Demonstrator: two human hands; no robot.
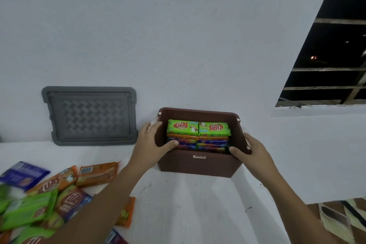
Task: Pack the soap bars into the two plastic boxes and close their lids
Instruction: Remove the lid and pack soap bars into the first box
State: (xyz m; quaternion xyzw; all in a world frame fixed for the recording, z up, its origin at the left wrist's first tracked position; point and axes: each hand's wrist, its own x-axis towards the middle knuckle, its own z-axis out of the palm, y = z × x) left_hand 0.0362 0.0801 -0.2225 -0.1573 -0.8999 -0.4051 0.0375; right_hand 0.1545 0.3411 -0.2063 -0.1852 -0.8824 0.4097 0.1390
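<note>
**Brown box gripped on both sides, soap stacked inside**

Brown plastic is what you have between your palms: one open box [198,162], rectangular with rounded corners and smooth walls, standing on the white ledge [188,204] close against the white wall [178,35]. A small pale label sits on its near wall.

From the head camera, your left hand [154,144] wraps the box's left rim, thumb laid over the near edge and into the opening, fingers curled around the outside. Your right hand [249,152] clasps the right rim the same way, thumb on the near corner, fingers spread against the side wall. Both hands are closed on the box.

Inside, the soap bars [198,134] lie in two side-by-side stacks. You can count two green wrappers on top, glossy and flat, one printed the other way round. Beneath them show edges of orange and blue wrappers, roughly four layers per stack; the exact count cannot be told.

One grey plastic lid [89,116] leans upright against the wall to the left, well apart from the box, its panel moulded in a woven basket pattern with a raised frame.

At lower left, a loose pile of wrapped bars [39,202] lies on the ledge: green, orange and blue packets, overlapping, too blurred to count.

A barred window opening [332,51] shows dark at upper right.
</note>
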